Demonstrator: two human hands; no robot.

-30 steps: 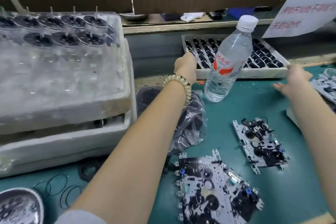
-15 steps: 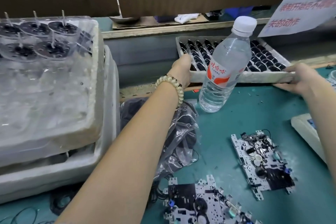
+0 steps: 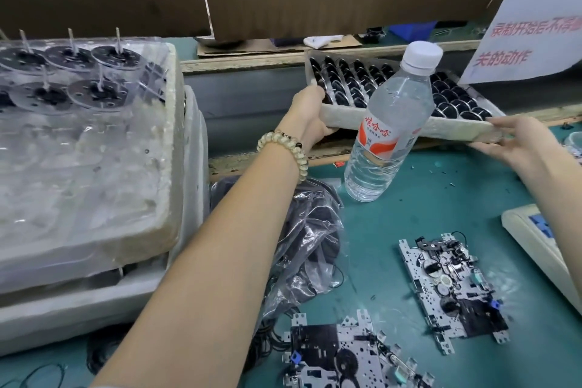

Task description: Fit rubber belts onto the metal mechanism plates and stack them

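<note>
Both my hands are on the foam tray [image 3: 441, 128] of round black parts at the far edge of the tabletop [image 3: 441, 192]. My left hand [image 3: 310, 110] grips its left end, thumb over the rim and fingers curled beneath. My right hand [image 3: 516, 142] pinches the near right corner, thumb on top and fingers under. The tray's near wall looks raised a little off the wooden ledge there, though I cannot tell whether its far side rests on anything. A water bottle [image 3: 387, 126] stands just in front of the tray, between my hands.

The task's own things lie untouched nearer to me. One mechanism plate [image 3: 453, 290] is toward the near right, and a second plate [image 3: 346, 356] sits at the near edge, partly cut off. A clear bag of rubber belts [image 3: 308, 249] lies beside my left forearm. A few loose belts [image 3: 47, 372] lie at the near left corner, in front of the stacked foam boxes [image 3: 94, 183].

I judge this a supply step rather than belt fitting: I am shifting the parts tray. The next move calls for keeping the tray level in both hands so nothing slides out. It must also clear the bottle, which could topple if the wall catches it, and be set down away from the plates.
</note>
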